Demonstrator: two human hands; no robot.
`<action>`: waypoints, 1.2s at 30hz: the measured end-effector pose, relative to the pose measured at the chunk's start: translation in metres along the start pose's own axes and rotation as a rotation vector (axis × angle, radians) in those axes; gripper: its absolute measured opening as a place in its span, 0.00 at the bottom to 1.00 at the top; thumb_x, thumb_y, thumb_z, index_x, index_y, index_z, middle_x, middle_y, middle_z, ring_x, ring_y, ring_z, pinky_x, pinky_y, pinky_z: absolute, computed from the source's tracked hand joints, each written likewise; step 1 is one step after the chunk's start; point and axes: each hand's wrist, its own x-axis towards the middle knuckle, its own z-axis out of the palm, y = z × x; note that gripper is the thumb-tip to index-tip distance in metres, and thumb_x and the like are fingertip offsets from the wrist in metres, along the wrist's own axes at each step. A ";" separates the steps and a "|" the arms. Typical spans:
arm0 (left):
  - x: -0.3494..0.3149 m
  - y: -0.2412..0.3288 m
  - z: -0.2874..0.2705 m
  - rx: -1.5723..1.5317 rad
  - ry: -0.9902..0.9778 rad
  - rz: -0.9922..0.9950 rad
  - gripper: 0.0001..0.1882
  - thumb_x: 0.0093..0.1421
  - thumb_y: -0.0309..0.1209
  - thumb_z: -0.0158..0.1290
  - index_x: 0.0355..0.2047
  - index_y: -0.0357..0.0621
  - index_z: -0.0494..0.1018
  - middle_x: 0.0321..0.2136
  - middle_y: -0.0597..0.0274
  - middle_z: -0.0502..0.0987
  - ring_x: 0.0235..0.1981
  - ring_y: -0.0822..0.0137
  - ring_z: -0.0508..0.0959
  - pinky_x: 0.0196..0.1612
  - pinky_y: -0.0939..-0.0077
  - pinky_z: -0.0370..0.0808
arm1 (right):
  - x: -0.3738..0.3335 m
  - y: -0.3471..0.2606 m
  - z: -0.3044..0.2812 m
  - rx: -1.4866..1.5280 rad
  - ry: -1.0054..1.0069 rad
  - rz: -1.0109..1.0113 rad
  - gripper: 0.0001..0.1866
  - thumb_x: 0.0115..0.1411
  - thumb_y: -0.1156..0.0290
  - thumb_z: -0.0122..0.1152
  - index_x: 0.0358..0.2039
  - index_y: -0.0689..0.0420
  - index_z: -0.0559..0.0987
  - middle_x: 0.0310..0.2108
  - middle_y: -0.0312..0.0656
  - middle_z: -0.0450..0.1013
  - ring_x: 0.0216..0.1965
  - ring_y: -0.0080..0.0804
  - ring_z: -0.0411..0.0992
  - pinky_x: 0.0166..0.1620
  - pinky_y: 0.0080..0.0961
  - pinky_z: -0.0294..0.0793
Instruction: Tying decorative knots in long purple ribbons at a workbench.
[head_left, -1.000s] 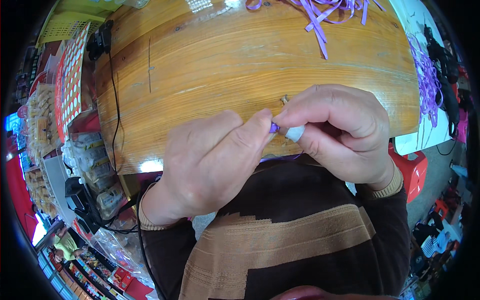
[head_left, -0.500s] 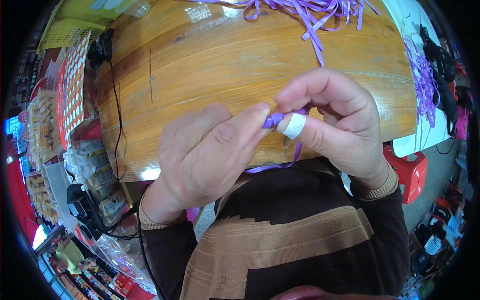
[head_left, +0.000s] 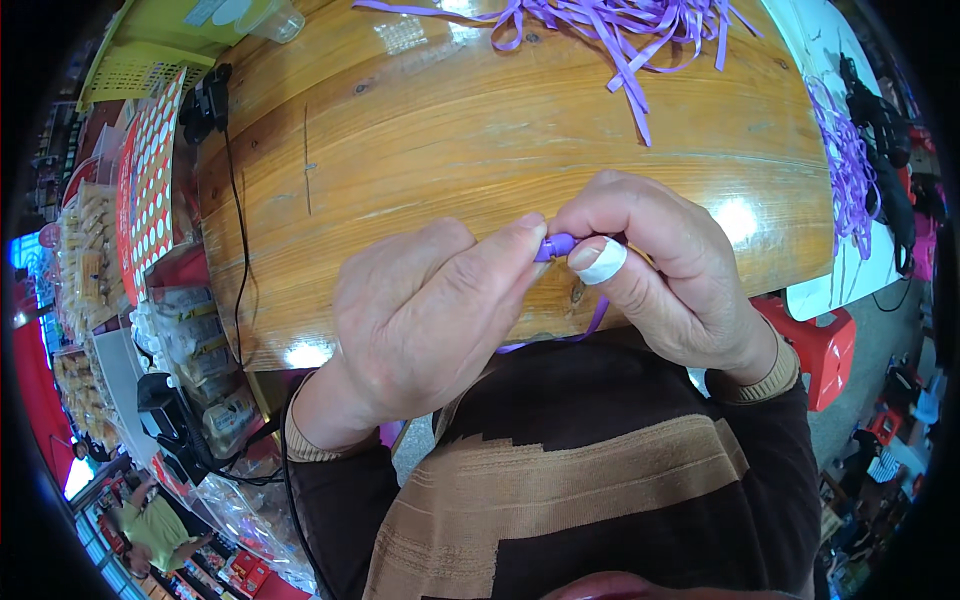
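Note:
Just above the table's near edge, my left hand point(head_left: 420, 310) pinches one end of a small purple cylindrical piece point(head_left: 558, 246); its fingertips hide part of it. My right hand point(head_left: 680, 270), with white tape wrapped round the thumb, closes thumb and forefinger at the other end. From below the right thumb a purple ribbon point(head_left: 596, 318) hangs and curves left along the table edge. How the ribbon joins the piece is hidden by my fingers. Beyond my hands lies a loose heap of purple ribbons point(head_left: 640, 40) on the wooden table point(head_left: 430, 140).
At the left stand a red box with white dots point(head_left: 155, 170), a yellow basket point(head_left: 130, 72), a clear cup point(head_left: 275, 20) and a black cable point(head_left: 240, 230). More purple strands point(head_left: 850, 180) hang at a white table on the right, above a red stool point(head_left: 832, 360).
My right fingers have closed in from a wider curl, and the right thumb has shifted slightly right and down. More of the purple piece shows between my hands.

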 end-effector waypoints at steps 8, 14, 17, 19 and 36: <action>0.007 0.000 -0.001 0.018 -0.027 0.044 0.18 0.41 0.21 0.59 0.37 0.34 0.73 0.13 0.66 0.63 0.11 0.71 0.64 0.12 0.77 0.59 | 0.003 0.001 -0.001 -0.122 0.029 -0.091 0.08 0.60 0.70 0.50 0.34 0.63 0.70 0.21 0.41 0.64 0.21 0.30 0.62 0.24 0.24 0.60; 0.012 -0.007 -0.002 0.117 -0.118 0.167 0.18 0.43 0.22 0.55 0.37 0.31 0.72 0.14 0.68 0.60 0.11 0.75 0.63 0.11 0.79 0.60 | 0.006 -0.002 -0.007 -0.109 -0.010 0.018 0.07 0.59 0.71 0.52 0.32 0.62 0.71 0.22 0.40 0.64 0.21 0.28 0.62 0.25 0.22 0.60; 0.013 -0.011 0.000 0.222 -0.138 0.276 0.16 0.42 0.23 0.54 0.35 0.30 0.72 0.14 0.69 0.59 0.12 0.77 0.63 0.11 0.81 0.59 | 0.009 -0.002 -0.014 0.048 -0.069 0.170 0.06 0.59 0.72 0.52 0.30 0.62 0.71 0.23 0.38 0.65 0.23 0.26 0.63 0.27 0.20 0.61; 0.015 -0.013 0.002 0.283 -0.135 0.343 0.15 0.42 0.23 0.53 0.34 0.30 0.72 0.15 0.69 0.59 0.12 0.78 0.63 0.12 0.83 0.58 | 0.011 -0.001 -0.017 0.024 -0.094 0.195 0.06 0.60 0.72 0.52 0.30 0.62 0.71 0.24 0.37 0.65 0.25 0.24 0.63 0.29 0.18 0.62; 0.034 -0.047 0.019 -0.330 0.006 -0.046 0.13 0.49 0.22 0.55 0.37 0.34 0.72 0.22 0.61 0.71 0.20 0.67 0.70 0.23 0.80 0.67 | 0.033 0.014 -0.021 0.308 0.006 0.327 0.07 0.61 0.72 0.51 0.36 0.62 0.69 0.30 0.32 0.65 0.34 0.16 0.61 0.39 0.13 0.61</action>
